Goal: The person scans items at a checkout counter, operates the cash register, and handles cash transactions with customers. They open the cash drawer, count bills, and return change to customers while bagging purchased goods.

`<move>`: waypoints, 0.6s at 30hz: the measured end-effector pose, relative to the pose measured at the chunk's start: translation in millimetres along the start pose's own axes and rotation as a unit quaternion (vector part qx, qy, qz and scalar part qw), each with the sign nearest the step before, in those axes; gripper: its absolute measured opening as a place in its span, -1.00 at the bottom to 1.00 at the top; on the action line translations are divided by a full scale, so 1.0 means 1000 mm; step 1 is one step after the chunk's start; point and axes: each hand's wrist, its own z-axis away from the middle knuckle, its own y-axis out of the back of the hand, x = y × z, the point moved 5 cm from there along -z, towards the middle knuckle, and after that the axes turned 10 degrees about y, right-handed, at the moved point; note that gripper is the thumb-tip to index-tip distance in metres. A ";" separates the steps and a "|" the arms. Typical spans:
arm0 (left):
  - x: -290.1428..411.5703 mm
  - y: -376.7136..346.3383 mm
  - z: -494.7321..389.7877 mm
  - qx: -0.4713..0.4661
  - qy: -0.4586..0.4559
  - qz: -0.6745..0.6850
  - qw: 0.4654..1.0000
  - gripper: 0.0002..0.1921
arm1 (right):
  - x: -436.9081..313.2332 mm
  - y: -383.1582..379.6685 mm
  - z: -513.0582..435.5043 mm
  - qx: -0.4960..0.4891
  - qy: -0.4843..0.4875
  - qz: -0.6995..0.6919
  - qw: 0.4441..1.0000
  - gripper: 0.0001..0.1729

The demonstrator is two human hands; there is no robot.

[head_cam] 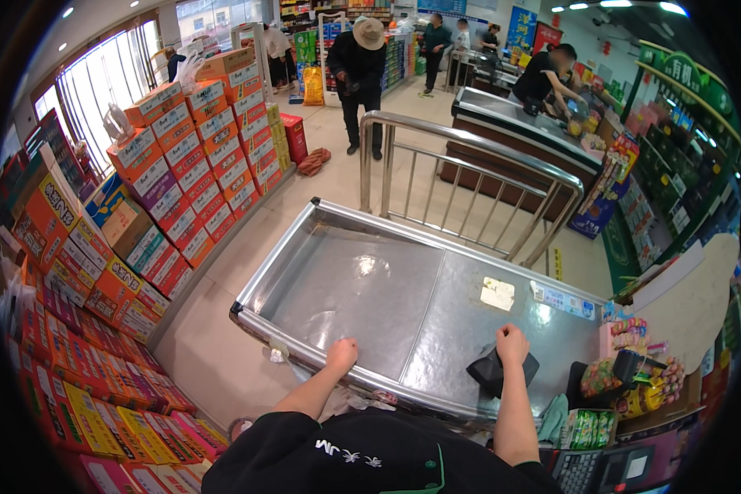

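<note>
My left hand (343,354) rests with curled fingers at the near metal edge of a stainless-steel checkout counter (370,290). Nothing shows in it. Above a black device (486,370) on the counter's right half is my right hand (512,344), its fingers curled; whether it touches or grips the device is not plain. A worn pale sticker (498,294) and a strip of printed labels (562,299) lie on the counter top beyond that hand. A green cloth (554,417) hangs by the near right corner.
A steel railing (469,157) stands behind the counter, with another checkout counter (525,126) and a person (546,71) beyond. Stacked cartons (191,167) line the left. A person in a hat (357,74) stands in the aisle. Candy jars (599,378) and a keyboard (577,475) are at right.
</note>
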 end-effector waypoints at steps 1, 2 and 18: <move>0.000 0.000 0.000 0.006 -0.004 0.003 1.000 -0.87 | 0.000 0.000 0.000 0.000 0.001 0.000 1.000 -0.83; 0.000 0.000 0.000 0.012 -0.007 0.002 1.000 -0.87 | 0.000 0.000 0.000 0.000 0.002 0.000 1.000 -0.83; 0.002 0.002 0.001 -0.001 0.013 -0.003 1.000 -0.84 | -0.004 0.004 0.002 0.010 0.010 -0.015 1.000 -0.83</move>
